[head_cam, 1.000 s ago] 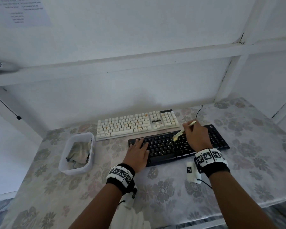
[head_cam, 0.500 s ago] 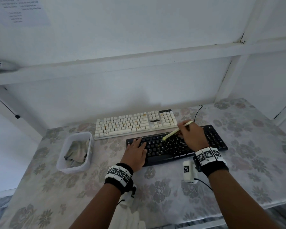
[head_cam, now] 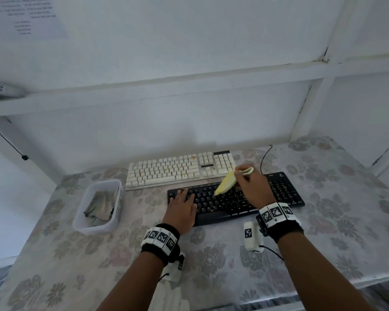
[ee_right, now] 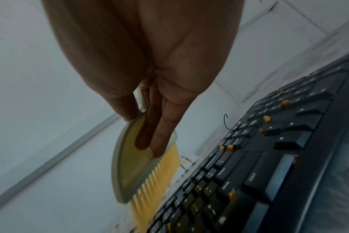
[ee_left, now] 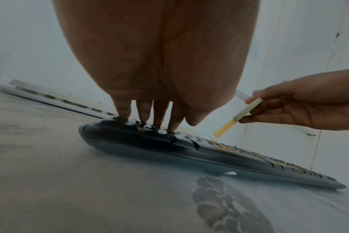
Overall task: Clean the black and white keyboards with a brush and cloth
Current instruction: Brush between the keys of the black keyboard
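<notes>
Black keyboard (head_cam: pixel 236 198) lies on the flowered table (head_cam: pixel 211 254), white keyboard (head_cam: pixel 180 170) just behind it. Left hand (head_cam: pixel 182 208) rests with straight fingers on the black keyboard's left end. Right hand (head_cam: pixel 249 185) pinches the yellow brush (head_cam: pixel 226 184), bristles tilted down at the upper key rows (orange crumbs (ee_right: pixel 229 148) scattered across the keys). Cloth (head_cam: pixel 100 205) sits in the plastic tub (head_cam: pixel 92 227), left.

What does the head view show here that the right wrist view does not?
Only the head view shows the white keyboard, the clear plastic tub holding a grey cloth, and the left hand resting on the black keyboard. Only the right wrist view shows the orange crumbs on the keys. Both show the right hand gripping the yellow-bristled brush over the black keyboard.
</notes>
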